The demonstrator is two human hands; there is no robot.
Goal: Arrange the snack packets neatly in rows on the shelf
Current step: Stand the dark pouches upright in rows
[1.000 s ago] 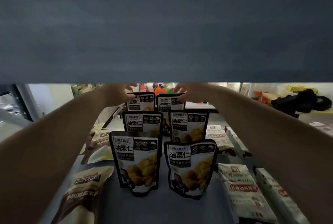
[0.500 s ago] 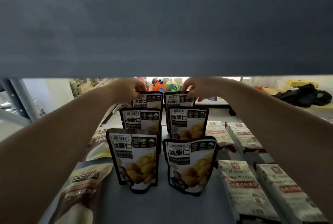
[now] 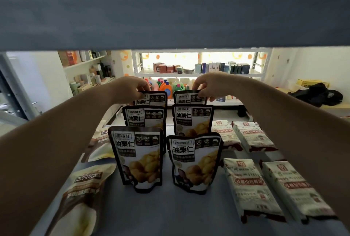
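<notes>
Black-and-white chestnut pouches stand upright in two columns on the grey shelf (image 3: 155, 215). The front pair are the front left pouch (image 3: 139, 158) and the front right pouch (image 3: 194, 163); a middle pair stands behind them. At the back, my left hand (image 3: 130, 88) pinches the top edge of the rear left pouch (image 3: 153, 99). My right hand (image 3: 210, 85) pinches the top of the rear right pouch (image 3: 186, 98). Both arms reach in past the columns.
Cream packets (image 3: 250, 188) lie flat in rows on the right of the shelf. Beige-and-brown pouches (image 3: 81, 196) lie flat on the left. The upper shelf board (image 3: 170, 8) hangs low overhead. Beyond stand store racks with bottles and boxes.
The view has tilted up, showing more of the room beyond. Both hands went from reaching over the rear pouches to pinching their top edges, and the two rear pouches stand a little further apart.
</notes>
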